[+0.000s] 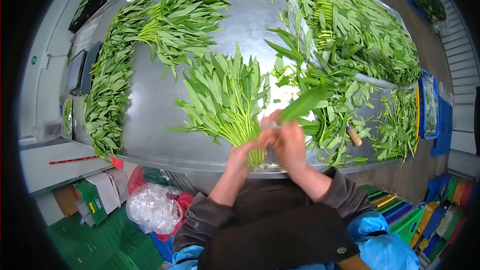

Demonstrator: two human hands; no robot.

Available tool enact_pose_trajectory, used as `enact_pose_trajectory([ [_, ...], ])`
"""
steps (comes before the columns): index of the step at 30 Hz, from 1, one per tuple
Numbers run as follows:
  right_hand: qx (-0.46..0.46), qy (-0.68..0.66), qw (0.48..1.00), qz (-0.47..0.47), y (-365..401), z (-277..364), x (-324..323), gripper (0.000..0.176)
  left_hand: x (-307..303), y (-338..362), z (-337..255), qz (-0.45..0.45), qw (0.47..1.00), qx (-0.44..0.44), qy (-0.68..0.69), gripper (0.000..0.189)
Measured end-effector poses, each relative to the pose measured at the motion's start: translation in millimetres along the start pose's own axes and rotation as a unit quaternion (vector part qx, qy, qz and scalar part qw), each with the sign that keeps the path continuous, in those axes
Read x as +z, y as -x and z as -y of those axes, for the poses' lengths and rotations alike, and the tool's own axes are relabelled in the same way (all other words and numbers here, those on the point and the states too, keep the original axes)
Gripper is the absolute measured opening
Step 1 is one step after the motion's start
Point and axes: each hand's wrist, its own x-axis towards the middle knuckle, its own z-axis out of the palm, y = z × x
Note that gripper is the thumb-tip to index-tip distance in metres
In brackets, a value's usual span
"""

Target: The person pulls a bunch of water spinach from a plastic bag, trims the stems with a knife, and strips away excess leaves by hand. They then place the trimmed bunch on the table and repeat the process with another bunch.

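Note:
My left hand [241, 159] is wrapped round the lower stems of a bunch of leafy greens [230, 102], whose leaves fan out away from me over the metal table [155, 115]. Close beside it, my right hand [287, 142] is closed near the stems, with a long blurred green leaf [304, 104] sticking out from its fingers. The fingertips of both hands meet around the stems. Loose stems and leaves [332, 120] lie just right of my right hand, with a wooden-handled tool [354, 135] among them.
More bunches [182, 15] lie at the back left, beside a long row of greens [109, 80]. A plastic bag of greens [362, 35] fills the back right. Blue crates [430, 105] stand past the right edge; clear plastic [154, 209] sits below the table's front edge.

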Motion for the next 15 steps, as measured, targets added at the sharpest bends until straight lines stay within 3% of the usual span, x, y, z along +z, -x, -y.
enact_pose_trajectory([
  [1,0.000,0.000,1.000,0.004,-14,3,2,0.033,-4,-1,2,0.000,1.000,0.004,0.000,0.035],
  [3,0.049,0.340,0.939,-0.027,-36,4,3,0.040,-7,-3,3,0.015,0.997,0.032,-0.066,0.044],
  [4,0.048,0.341,0.939,-0.026,-41,1,6,0.040,-5,-3,3,-0.029,0.997,0.009,-0.066,0.047],
  [5,-0.062,0.519,0.851,0.047,-44,-6,11,0.035,-7,-5,7,-0.030,0.997,0.009,-0.066,0.047],
  [6,-0.168,0.667,0.716,0.117,-47,-12,14,0.030,-12,-11,12,-0.044,0.998,0.023,-0.046,0.048],
  [7,-0.168,0.665,0.718,0.116,-54,-21,11,0.030,-14,-13,15,-0.060,0.997,0.039,-0.027,0.049],
  [9,-0.220,0.723,0.639,0.143,-66,-37,7,0.024,-17,-13,17,-0.060,0.996,0.063,-0.034,0.047],
  [10,-0.238,0.698,0.660,0.145,-67,-39,6,0.013,-17,-13,17,-0.057,0.994,0.086,-0.037,0.046],
  [15,-0.305,0.701,0.626,0.156,-73,-29,2,0.010,-11,-7,7,-0.036,0.996,0.041,-0.072,0.038],
])
